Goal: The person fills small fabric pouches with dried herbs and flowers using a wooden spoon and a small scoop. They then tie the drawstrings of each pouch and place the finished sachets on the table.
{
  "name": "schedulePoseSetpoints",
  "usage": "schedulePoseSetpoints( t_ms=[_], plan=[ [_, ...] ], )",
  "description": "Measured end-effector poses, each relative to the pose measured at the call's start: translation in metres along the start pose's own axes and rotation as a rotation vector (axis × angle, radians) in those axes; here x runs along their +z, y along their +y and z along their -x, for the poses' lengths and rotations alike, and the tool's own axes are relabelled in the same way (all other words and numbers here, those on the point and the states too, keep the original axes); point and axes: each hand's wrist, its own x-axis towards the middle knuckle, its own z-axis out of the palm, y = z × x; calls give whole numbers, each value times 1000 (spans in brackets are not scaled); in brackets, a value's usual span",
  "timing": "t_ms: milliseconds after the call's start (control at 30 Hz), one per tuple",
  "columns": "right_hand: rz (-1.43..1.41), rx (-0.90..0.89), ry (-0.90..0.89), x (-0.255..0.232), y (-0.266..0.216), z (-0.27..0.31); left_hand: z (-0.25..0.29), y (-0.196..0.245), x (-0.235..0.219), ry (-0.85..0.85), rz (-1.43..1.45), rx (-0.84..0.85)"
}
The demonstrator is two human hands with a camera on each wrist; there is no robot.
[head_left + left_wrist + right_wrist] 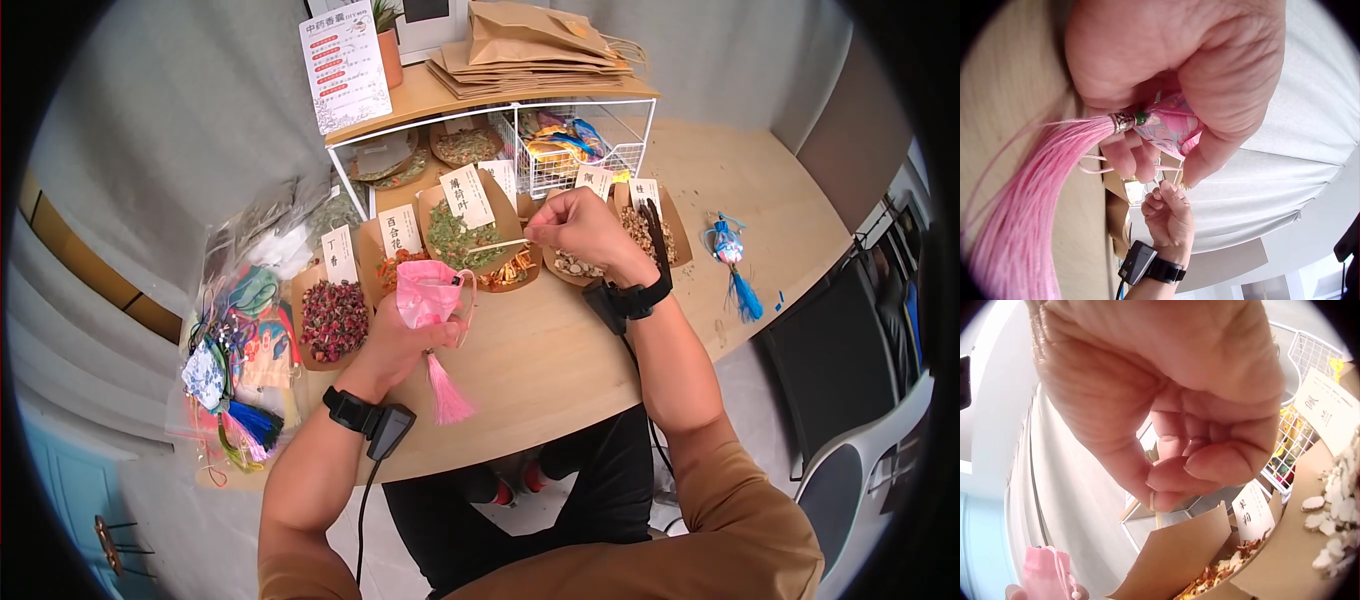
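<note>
A pink pouch (428,292) with a pink tassel (448,390) is gripped upright by the left hand (400,345), its mouth at the top and a cord looping at its side. In the left wrist view the left hand (1179,56) curls round the pouch (1172,125), and the tassel (1029,212) hangs free. Thumb and fingers of the right hand (580,232) pinch the end of a thin pale stick (500,244) over the tray of green leaves (455,232). In the right wrist view the right hand (1166,394) hides most of the stick.
Card trays hold rosebuds (335,318), orange petals and pale slices. Behind them a shelf (400,115) bears paper bags (540,50) and a label card. Bags of colourful pouches (260,330) lie at the left; a blue tasselled pouch (727,245) lies at the right.
</note>
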Motion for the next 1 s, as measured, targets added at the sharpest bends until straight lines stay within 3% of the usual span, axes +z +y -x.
schedulePoseSetpoints(
  t_ms=[267, 1000],
  plan=[
    [-125, 96, -59, 5, 10, -9, 1, -1, -1, 13, 12, -22],
    [-433, 102, -21, -8, 20, -15, 1, 2, 1, 23, -9, -11]
  ],
)
